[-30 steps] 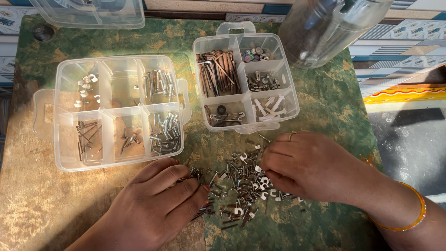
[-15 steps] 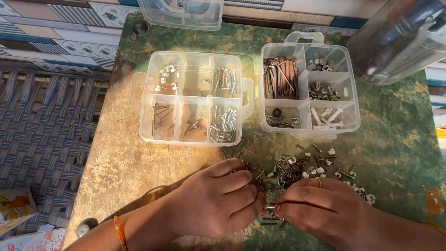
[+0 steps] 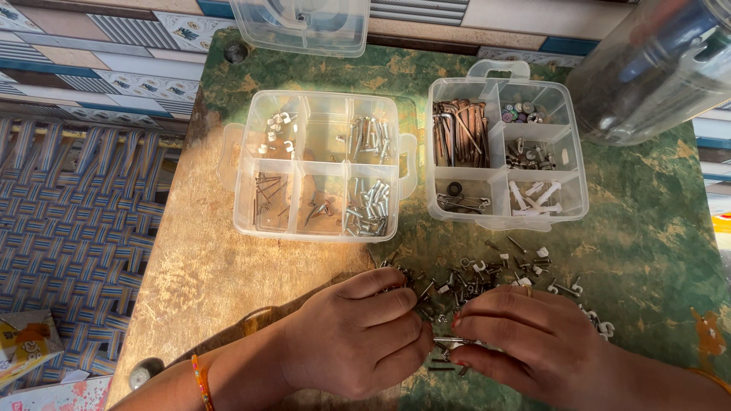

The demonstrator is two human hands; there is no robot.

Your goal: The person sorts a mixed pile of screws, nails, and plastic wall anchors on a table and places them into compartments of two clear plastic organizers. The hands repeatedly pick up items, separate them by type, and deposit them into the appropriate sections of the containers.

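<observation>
My left hand and my right hand meet at the near edge of a worn green table. Between their fingertips they pinch a long metal screw lying sideways. Both hands rest over a loose pile of screws, nails and white cable clips. Behind the pile stand two clear plastic organiser boxes. The left box has six compartments with screws, nails and clips. The right box holds rusty nails, hex keys, washers and white wall plugs.
A clear plastic lid lies at the table's far edge. A large clear plastic jar stands at the back right. A woven blue and white seat is left of the table, with a small packet below it.
The view swung left a second ago. My two hands came together from opposite sides of the pile and now hold one long screw between them; since half a second ago they barely moved.
</observation>
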